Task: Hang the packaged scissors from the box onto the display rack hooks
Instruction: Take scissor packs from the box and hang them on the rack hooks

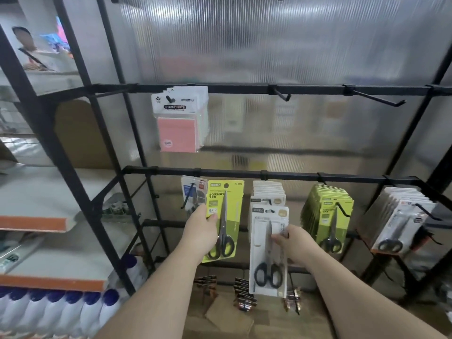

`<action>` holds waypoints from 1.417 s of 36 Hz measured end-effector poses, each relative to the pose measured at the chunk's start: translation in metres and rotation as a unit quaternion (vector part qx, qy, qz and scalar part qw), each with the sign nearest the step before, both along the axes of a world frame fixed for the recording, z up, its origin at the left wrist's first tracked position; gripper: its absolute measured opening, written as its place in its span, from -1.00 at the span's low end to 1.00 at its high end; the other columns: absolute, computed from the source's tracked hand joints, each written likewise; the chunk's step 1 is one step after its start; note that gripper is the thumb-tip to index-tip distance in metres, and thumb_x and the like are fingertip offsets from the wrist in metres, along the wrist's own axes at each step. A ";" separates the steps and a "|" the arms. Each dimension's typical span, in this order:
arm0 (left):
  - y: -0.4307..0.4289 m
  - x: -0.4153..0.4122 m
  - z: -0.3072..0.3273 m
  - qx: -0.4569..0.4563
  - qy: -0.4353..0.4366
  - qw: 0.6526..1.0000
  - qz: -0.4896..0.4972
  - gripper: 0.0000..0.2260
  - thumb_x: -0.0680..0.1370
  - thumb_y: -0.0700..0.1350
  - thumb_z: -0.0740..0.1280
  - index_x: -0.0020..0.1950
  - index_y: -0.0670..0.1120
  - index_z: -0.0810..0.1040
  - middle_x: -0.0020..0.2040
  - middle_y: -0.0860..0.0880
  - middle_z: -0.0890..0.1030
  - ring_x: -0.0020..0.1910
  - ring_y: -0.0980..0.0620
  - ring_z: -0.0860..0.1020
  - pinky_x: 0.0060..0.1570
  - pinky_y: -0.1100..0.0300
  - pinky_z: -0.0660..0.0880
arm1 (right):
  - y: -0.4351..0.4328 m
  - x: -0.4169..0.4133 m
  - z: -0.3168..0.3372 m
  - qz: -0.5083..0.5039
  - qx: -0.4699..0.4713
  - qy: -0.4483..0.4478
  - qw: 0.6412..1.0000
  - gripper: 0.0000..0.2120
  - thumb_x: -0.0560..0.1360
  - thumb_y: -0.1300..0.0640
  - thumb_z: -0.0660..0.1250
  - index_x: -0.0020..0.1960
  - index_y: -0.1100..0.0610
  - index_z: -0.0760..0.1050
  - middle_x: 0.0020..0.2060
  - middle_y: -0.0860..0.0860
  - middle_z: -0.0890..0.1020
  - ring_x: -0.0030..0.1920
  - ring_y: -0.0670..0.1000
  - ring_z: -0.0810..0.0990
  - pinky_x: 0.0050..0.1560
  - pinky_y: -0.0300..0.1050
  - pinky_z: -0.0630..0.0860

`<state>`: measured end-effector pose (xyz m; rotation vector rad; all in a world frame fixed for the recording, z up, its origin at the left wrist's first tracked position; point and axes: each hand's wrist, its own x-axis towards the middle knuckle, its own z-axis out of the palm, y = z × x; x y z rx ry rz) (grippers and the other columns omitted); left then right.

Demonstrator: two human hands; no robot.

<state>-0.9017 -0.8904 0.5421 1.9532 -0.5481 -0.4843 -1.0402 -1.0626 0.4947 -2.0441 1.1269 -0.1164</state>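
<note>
Left hand (203,232): clamped on the left edge of a lime-green carded pack of black-handled scissors (226,216) – thumb on the front face, the other fingers hidden behind the card.
Lime-green pack: held upright just below the lower black crossbar (244,173) of the metal display rack, just right of a black hook carrying grey-carded packs (192,195); whether it is hung on a hook cannot be told.
Right hand (294,243): closed round the right edge of a white carded pack of black-handled scissors (267,253), gripped at mid-height.
White pack: held upright in front of a stack of matching white packs (269,193); a hook tip is seen at its hang slot.
Further stock, lower bar: a stack of lime-green scissor packs (327,211) and, at the far right, a stack of clear-blister scissor packs (401,223), each hung on its own hook.
Upper bar: pink sticky-note packs (179,118) hung at the left; two bare black hooks (381,99) to the right.
Bottom left: a row of white bottles with blue caps (73,311), set under a shelf.
</note>
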 end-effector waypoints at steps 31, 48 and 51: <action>-0.022 0.014 -0.038 0.002 -0.013 1.000 -0.005 -0.74 0.71 -0.12 0.14 0.37 0.02 0.45 0.21 0.08 0.55 0.16 0.08 0.49 0.10 0.14 0.39 | -0.037 0.019 -0.051 0.019 -0.044 -0.069 0.997 -0.79 0.60 -0.07 0.27 0.00 0.07 0.50 -0.12 -0.06 0.65 -0.10 -0.04 0.63 0.00 0.05 0.64; -0.026 0.007 -0.033 0.010 -0.003 1.000 -0.005 -0.69 0.70 -0.11 0.15 0.45 0.01 0.41 0.32 0.06 0.52 0.29 0.02 0.47 0.31 0.03 0.43 | -0.040 0.006 -0.048 -0.008 -0.043 -0.068 0.997 -0.78 0.59 -0.10 0.27 0.01 0.05 0.49 -0.12 -0.05 0.66 -0.12 -0.03 0.67 -0.08 0.05 0.67; -0.025 0.007 -0.034 0.003 0.000 1.000 -0.007 -0.71 0.70 -0.14 0.15 0.41 0.02 0.44 0.26 0.08 0.55 0.23 0.05 0.49 0.23 0.09 0.42 | -0.040 0.010 -0.047 -0.019 -0.060 -0.059 0.996 -0.72 0.59 -0.13 0.26 -0.07 0.09 0.48 -0.19 -0.01 0.65 -0.18 0.01 0.66 -0.12 0.09 0.67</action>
